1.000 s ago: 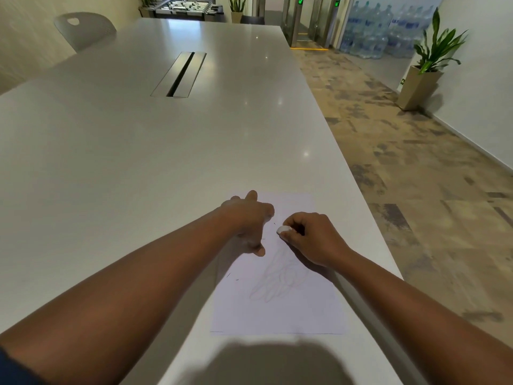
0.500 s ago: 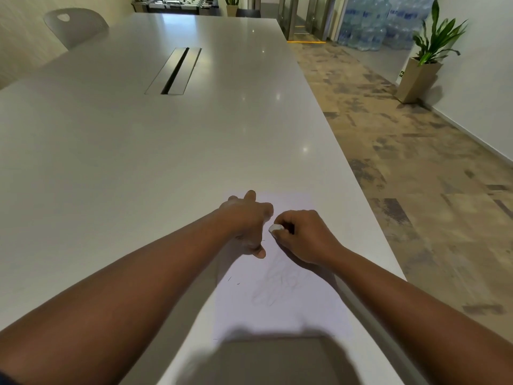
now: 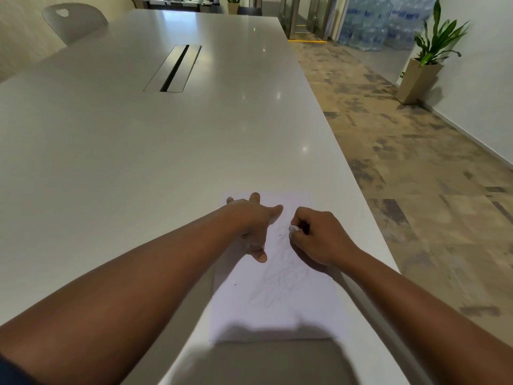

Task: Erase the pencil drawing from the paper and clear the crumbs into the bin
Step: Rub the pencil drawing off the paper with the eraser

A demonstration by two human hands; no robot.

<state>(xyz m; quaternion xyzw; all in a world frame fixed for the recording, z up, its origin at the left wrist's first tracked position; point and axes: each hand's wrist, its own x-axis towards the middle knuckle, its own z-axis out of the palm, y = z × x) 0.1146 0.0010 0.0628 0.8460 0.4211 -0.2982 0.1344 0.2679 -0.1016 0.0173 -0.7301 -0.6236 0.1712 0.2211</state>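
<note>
Head view: left hand [image 3: 251, 226] splayed flat, pinning paper [image 3: 277, 309]; right hand [image 3: 319, 237] pinching eraser [image 3: 293, 228] at fingertips, against pencil drawing [image 3: 280, 279] just below. Thin, light, easily creased; best braced beside rubbing spot.

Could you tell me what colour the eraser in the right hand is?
White: the small eraser, seen in the head view.

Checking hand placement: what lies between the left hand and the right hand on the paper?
In the head view, only a bare strip of paper with faint pencil lines separates the left hand from the right hand pinching the eraser.
</note>
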